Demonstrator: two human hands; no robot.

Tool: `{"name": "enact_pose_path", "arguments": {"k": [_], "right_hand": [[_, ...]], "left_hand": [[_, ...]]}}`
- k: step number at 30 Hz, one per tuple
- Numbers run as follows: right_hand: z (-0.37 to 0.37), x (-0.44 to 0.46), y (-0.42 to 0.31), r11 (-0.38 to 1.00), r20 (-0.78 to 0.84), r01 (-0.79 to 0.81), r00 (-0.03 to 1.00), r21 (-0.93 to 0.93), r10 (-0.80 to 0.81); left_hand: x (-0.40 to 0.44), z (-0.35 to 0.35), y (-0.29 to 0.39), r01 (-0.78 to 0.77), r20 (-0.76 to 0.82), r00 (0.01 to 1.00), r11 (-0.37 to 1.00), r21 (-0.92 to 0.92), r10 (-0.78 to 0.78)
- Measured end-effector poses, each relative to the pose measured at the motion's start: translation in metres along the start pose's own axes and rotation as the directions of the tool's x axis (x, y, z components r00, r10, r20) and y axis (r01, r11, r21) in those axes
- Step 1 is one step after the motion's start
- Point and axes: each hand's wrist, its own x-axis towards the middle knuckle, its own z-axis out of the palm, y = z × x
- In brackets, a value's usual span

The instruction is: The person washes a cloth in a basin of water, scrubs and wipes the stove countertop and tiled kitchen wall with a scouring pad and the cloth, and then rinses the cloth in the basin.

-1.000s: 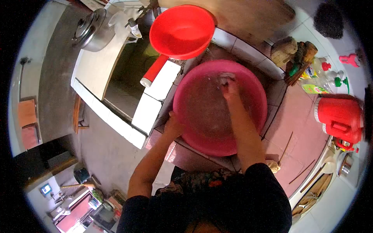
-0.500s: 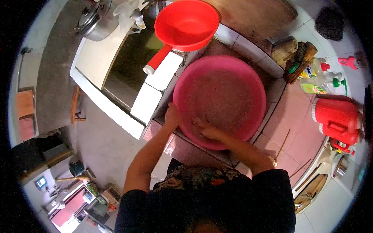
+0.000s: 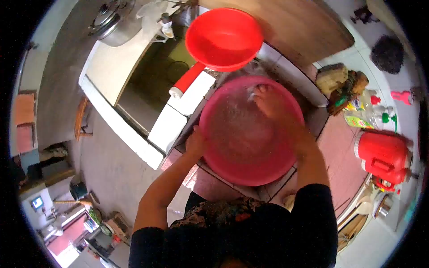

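Note:
A large pink basin (image 3: 250, 178) stands tilted toward me on the tiled ledge, with cloudy water inside. My left hand (image 3: 195, 142) is closed round the basin's left rim. Inside the basin, near its far wall, is my right hand (image 3: 267, 102), blurred, with splashing water at its fingertips; whether it holds anything cannot be made out. Beyond the basin, a red long-handled dipper (image 3: 225, 38) rests on the white tiled edge, its handle pointing down to the left.
An open sink pit (image 3: 152, 89) lies to the left, with a metal pot (image 3: 118, 31) behind it. On the right are dish soap bottles (image 3: 359, 119), a wood block (image 3: 331, 80), a red thermos jug (image 3: 382, 154) and a utensil tray (image 3: 353, 228). A wooden board (image 3: 304, 27) leans at the back.
My right hand has moved from the basin's near left side to its far side, where the water now splashes. My left hand has stayed at the rim.

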Motion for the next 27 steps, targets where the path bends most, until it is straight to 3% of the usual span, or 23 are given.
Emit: {"name": "enact_pose_path", "arguments": {"k": [2,3,4,5,6,7,8,10,11,12,14,16,18,21,24,26,27], "right_hand": [[-0.044,0.041,-0.061,0.977,0.118,-0.213,0.971,0.014,0.21],[-0.066,0.046,-0.09,0.951,0.177,-0.308,0.937,0.014,0.301],[-0.073,0.046,-0.104,0.958,0.072,-0.276,0.96,0.074,0.271],[-0.06,0.058,-0.127,0.809,0.153,-0.306,0.952,0.501,0.265],[-0.048,0.068,-0.15,0.331,0.234,-0.313,0.938,0.89,0.257],[-0.037,0.077,-0.172,-0.117,0.312,-0.291,0.917,0.949,0.248],[-0.024,0.065,-0.169,-0.116,0.304,-0.284,0.919,0.952,0.251],[0.003,0.047,-0.152,0.352,0.161,-0.241,0.957,0.904,0.241],[0.015,0.042,-0.142,0.492,0.123,-0.229,0.963,0.84,0.239],[0.024,0.039,-0.133,0.6,0.096,-0.225,0.966,0.768,0.239],[0.04,0.039,-0.119,0.681,0.104,-0.254,0.962,0.686,0.254],[0.049,0.041,-0.108,0.711,0.102,-0.275,0.956,0.647,0.276],[0.053,0.044,-0.096,0.722,0.115,-0.308,0.945,0.62,0.305],[0.066,0.049,-0.083,0.712,0.116,-0.339,0.932,0.615,0.343],[0.092,0.045,-0.061,0.667,0.089,-0.336,0.922,0.665,0.376],[0.118,0.04,-0.063,0.522,0.025,-0.228,0.93,0.822,0.367],[0.131,0.035,-0.071,0.359,0.004,-0.148,0.928,0.922,0.372]], "left_hand": [[0.006,0.01,-0.007,0.023,-0.006,1.0,1.0,-0.009,-0.023],[0.002,0.008,-0.004,-0.101,-0.02,0.995,0.995,0.001,0.101],[-0.001,0.005,-0.003,-0.206,-0.052,0.977,0.978,0.012,0.207],[0.0,0.003,-0.01,-0.242,-0.074,0.968,0.97,0.004,0.241],[0.001,0.009,-0.012,-0.23,-0.091,0.97,0.973,-0.023,0.227],[0.002,0.013,-0.018,-0.197,-0.119,0.975,0.979,-0.052,0.19],[0.005,0.021,-0.016,-0.171,-0.137,0.978,0.981,-0.091,0.158],[0.019,0.035,-0.012,-0.125,-0.179,0.979,0.978,-0.166,0.095],[0.024,0.041,-0.006,-0.119,-0.19,0.978,0.973,-0.196,0.082],[0.027,0.044,-0.004,-0.121,-0.199,0.977,0.968,-0.221,0.077],[0.007,0.024,0.004,-0.137,-0.168,0.982,0.946,-0.294,0.09],[0.058,0.062,-0.011,-0.058,-0.068,0.997,0.929,-0.365,0.035],[0.059,0.053,-0.004,-0.039,-0.117,0.993,0.914,-0.404,-0.009],[0.063,0.055,-0.005,-0.002,-0.029,1.0,0.893,-0.451,-0.012],[0.062,0.047,0.001,-0.088,-0.074,0.995,0.887,-0.452,0.061],[0.05,0.052,0.007,-0.206,-0.106,0.978,0.888,-0.41,0.178],[0.036,0.05,0.008,-0.268,-0.101,0.963,0.886,-0.378,0.249]]}}
